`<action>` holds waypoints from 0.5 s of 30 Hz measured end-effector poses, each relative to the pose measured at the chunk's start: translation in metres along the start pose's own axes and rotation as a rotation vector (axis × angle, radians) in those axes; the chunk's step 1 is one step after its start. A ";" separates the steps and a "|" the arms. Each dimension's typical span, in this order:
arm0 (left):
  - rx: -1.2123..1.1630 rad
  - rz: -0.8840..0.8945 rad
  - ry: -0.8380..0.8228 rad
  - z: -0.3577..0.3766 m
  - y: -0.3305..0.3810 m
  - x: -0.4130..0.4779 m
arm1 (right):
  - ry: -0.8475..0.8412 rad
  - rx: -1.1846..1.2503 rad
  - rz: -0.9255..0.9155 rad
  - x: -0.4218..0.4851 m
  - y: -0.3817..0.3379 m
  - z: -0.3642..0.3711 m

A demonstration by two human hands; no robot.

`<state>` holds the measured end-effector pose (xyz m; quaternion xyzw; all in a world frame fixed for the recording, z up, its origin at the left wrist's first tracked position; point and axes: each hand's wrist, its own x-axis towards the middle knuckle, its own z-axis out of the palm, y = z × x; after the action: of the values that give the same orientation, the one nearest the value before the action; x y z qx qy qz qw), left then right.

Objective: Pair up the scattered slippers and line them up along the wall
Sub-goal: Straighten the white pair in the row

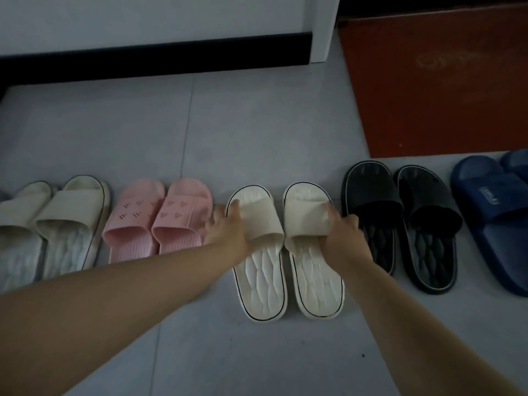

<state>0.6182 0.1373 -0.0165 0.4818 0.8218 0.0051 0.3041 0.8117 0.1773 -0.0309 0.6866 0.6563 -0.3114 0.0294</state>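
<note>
Nearest, two bare forearms reach forward. The left hand [225, 228] clasps the strap of the left white slipper [261, 281]; the right hand [344, 235] grips the strap of the right white slipper [315, 278]. Both sit side by side on the floor [257, 124], between pink slippers [160, 224] and black slippers [374, 195]. Farther off stands the wall [143, 18].

I take the middle pair [263, 281] as my mark: the left neighbour pair [157, 221] lies beside it, the leftmost pair [57, 224] beyond; the right neighbour pair [400, 224] beside it, the rightmost pair [491, 212] beyond; the wall [143, 18] stands behind it, the mat [443, 95] behind and right.
</note>
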 end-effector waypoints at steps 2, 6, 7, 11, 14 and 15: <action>-0.074 0.000 -0.066 0.000 -0.008 0.007 | -0.009 0.072 -0.051 0.002 -0.001 -0.005; -0.161 0.062 -0.043 -0.005 -0.010 0.011 | -0.014 0.121 -0.062 0.001 -0.007 -0.007; -0.189 0.061 -0.046 -0.006 -0.009 0.011 | -0.015 0.129 -0.049 0.001 -0.007 -0.006; -0.235 0.052 -0.040 -0.007 -0.007 0.013 | -0.015 0.153 -0.022 0.004 -0.008 -0.007; -0.224 0.014 -0.025 -0.006 -0.003 0.014 | -0.032 0.158 -0.036 0.008 -0.008 -0.008; -0.222 -0.005 -0.019 -0.005 -0.001 0.014 | -0.037 0.162 -0.043 0.010 -0.008 -0.008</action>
<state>0.6094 0.1494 -0.0198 0.4429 0.8145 0.0908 0.3636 0.8067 0.1909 -0.0256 0.6665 0.6430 -0.3767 -0.0210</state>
